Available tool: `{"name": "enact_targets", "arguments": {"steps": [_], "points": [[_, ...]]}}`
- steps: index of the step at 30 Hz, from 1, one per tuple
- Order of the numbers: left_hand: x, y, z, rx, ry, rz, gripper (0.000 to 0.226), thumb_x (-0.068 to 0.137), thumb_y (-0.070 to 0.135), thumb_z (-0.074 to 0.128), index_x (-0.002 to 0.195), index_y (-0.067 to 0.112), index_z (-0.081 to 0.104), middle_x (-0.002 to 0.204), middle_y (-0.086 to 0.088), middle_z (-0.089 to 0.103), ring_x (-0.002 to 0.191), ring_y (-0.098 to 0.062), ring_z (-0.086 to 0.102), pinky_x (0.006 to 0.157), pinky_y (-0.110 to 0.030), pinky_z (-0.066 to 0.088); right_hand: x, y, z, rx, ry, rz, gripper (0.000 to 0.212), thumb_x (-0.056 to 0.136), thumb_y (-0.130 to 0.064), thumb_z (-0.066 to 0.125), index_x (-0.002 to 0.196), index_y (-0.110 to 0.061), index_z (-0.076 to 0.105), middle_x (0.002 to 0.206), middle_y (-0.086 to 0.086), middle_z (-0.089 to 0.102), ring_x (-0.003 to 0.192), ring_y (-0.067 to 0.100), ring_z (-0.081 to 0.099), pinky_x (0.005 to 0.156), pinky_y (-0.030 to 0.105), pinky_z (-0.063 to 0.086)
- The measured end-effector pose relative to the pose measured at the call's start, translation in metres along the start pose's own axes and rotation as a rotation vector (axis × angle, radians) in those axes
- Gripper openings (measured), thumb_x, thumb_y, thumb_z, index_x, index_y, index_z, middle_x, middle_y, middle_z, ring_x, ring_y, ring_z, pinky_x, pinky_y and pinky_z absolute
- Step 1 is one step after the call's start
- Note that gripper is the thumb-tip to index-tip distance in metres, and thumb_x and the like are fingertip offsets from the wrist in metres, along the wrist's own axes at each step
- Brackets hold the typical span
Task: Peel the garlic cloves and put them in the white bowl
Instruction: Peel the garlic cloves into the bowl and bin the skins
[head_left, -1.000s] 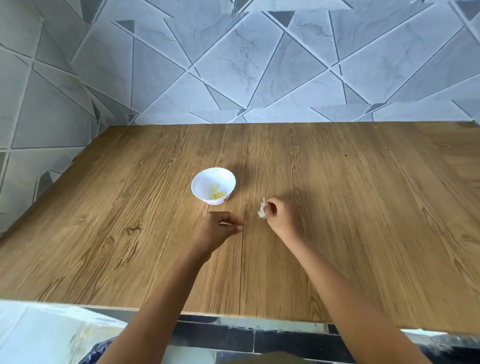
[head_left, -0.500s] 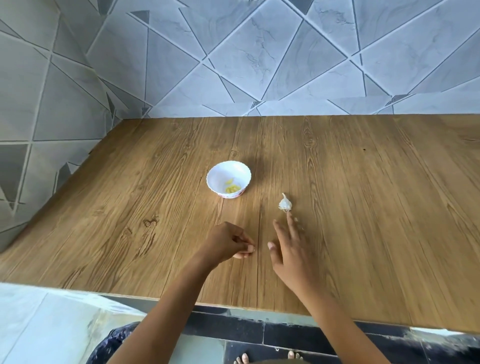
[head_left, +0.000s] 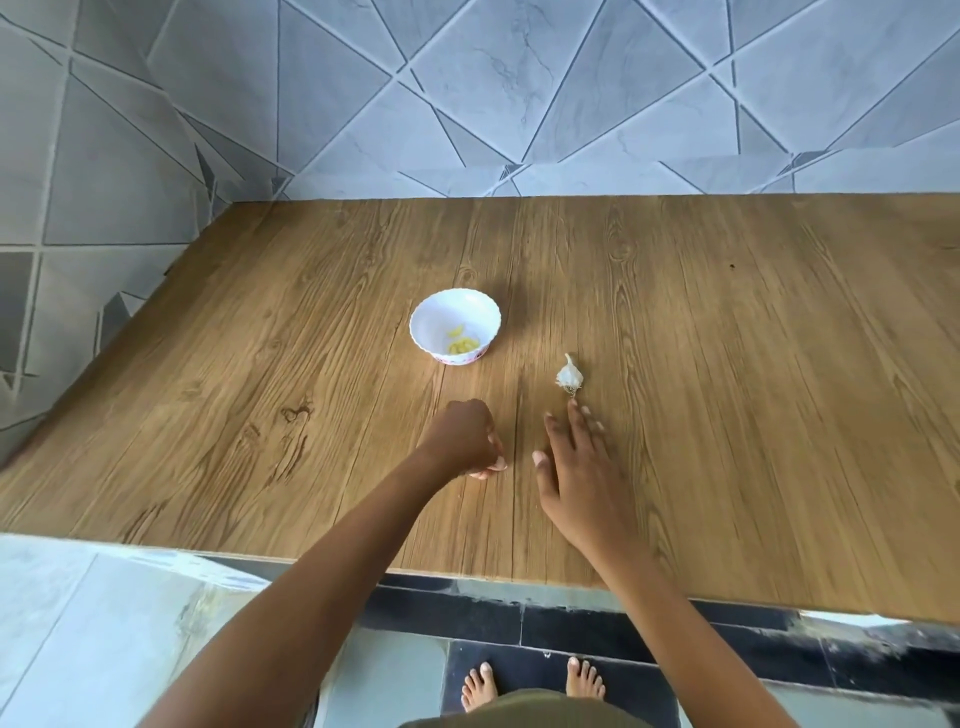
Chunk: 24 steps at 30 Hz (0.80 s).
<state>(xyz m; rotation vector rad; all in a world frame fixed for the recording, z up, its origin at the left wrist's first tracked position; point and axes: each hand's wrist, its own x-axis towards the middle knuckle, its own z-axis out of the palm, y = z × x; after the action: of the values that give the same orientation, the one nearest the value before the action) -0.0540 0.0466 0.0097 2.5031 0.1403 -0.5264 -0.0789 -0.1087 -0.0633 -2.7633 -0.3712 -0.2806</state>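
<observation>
Here the garlic bulb (head_left: 570, 375), white and papery with its stem up, is lying on the wooden table (head_left: 753, 364) just past the right hand (head_left: 579, 475), whose spread fingers are holding nothing. The left hand (head_left: 464, 439) is curling closed nearby, short of the white bowl (head_left: 455, 326) with its yellowish peeled cloves (head_left: 461, 344).

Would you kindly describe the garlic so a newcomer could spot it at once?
On the wooden table, look just right of the white bowl and slightly nearer the person. The garlic lies there alone, just beyond the right hand: a small, papery white piece with a pointed tip.
</observation>
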Motion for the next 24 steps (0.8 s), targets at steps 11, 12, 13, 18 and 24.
{"name": "enact_targets", "arguments": {"steps": [11, 12, 13, 18, 24], "points": [[-0.026, -0.018, 0.000, -0.718, 0.021, 0.085, 0.015, 0.081, -0.001, 0.068, 0.096, -0.006, 0.068, 0.078, -0.012, 0.070, 0.073, -0.014, 0.068, 0.070, -0.022, 0.056, 0.002, -0.017, -0.036, 1.016, -0.256, 0.239, 0.020, 0.089, -0.016, 0.062, 0.108, -0.012, 0.067, 0.093, 0.000, 0.070, 0.079, 0.005, 0.066, 0.069, 0.019, 0.054], [-0.028, -0.018, 0.001, -0.728, 0.024, 0.099, 0.015, 0.082, 0.000, 0.069, 0.095, -0.006, 0.068, 0.078, -0.011, 0.070, 0.073, -0.015, 0.067, 0.070, -0.022, 0.056, 0.003, -0.019, -0.041, 1.134, -0.289, 0.313, 0.015, 0.088, -0.014, 0.063, 0.102, -0.011, 0.068, 0.088, 0.001, 0.071, 0.073, 0.005, 0.066, 0.064, 0.017, 0.053], [-0.030, -0.017, 0.002, -0.727, 0.026, 0.114, 0.013, 0.082, 0.001, 0.069, 0.094, -0.004, 0.069, 0.078, -0.010, 0.071, 0.073, -0.014, 0.068, 0.071, -0.022, 0.056, 0.003, -0.019, -0.044, 1.215, -0.306, 0.362, 0.010, 0.088, -0.012, 0.064, 0.096, -0.012, 0.069, 0.083, 0.002, 0.072, 0.068, 0.005, 0.066, 0.060, 0.016, 0.051], [-0.034, -0.018, 0.002, -0.721, -0.001, 0.143, 0.008, 0.083, 0.003, 0.068, 0.090, -0.001, 0.068, 0.076, -0.006, 0.071, 0.072, -0.011, 0.068, 0.068, -0.019, 0.055, 0.008, -0.014, -0.049, 1.308, -0.440, 0.360, 0.006, 0.088, -0.008, 0.062, 0.088, -0.004, 0.068, 0.075, 0.002, 0.068, 0.066, 0.006, 0.060, 0.062, 0.016, 0.050], [-0.037, -0.018, -0.001, -0.827, -0.104, 0.122, 0.006, 0.086, 0.006, 0.065, 0.080, 0.005, 0.067, 0.070, -0.002, 0.070, 0.072, -0.009, 0.068, 0.064, -0.017, 0.054, 0.009, -0.017, -0.050, 1.140, -0.415, 0.129, 0.015, 0.093, -0.012, 0.055, 0.078, -0.013, 0.055, 0.071, -0.007, 0.055, 0.063, -0.002, 0.049, 0.064, 0.012, 0.042]]}}
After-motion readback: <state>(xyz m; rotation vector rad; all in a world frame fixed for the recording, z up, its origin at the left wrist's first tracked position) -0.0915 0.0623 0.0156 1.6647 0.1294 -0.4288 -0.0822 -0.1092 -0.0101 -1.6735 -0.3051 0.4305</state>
